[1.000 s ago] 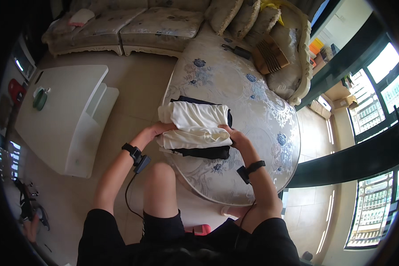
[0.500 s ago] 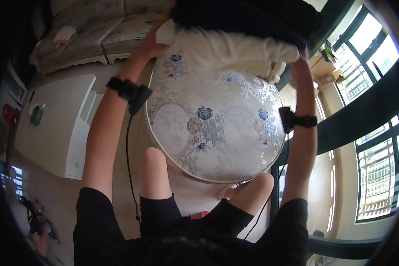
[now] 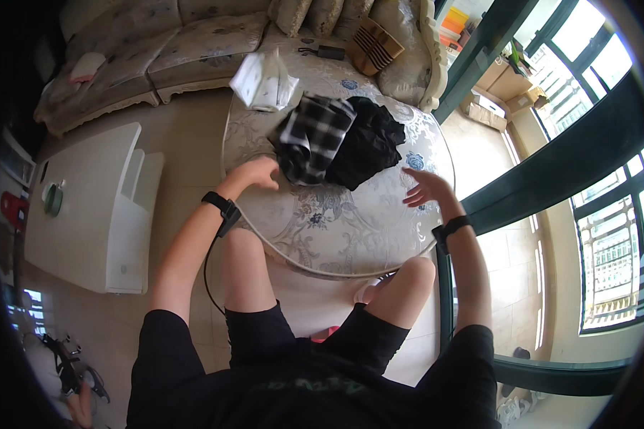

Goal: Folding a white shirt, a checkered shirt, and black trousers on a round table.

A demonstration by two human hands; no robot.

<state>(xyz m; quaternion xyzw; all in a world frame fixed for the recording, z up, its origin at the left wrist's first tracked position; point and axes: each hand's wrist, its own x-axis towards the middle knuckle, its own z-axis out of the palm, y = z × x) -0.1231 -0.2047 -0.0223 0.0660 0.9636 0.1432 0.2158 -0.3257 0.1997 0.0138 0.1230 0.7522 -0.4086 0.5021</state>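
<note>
A black-and-white plaid cloth lies bunched on the rounded floral seat cushion. Against its right side is a crumpled black cloth. My left hand hovers close to the plaid cloth's near left edge, fingers loosely bent and nothing in them. To the right of the black cloth, my right hand is over the cushion, its fingers spread and holding nothing. Behind the plaid cloth, toward the far left of the seat, stands a crumpled white bag-like thing.
A striped brown bag and a small dark case rest at the seat's back. On the left is a white table with a green object. A dark green frame runs along the right; a person is at lower left.
My hands have let go of the raised dark and pale cloth and drawn back toward me. Plaid and black cloths now lie on the cushion, and the seat's back has come into view.
</note>
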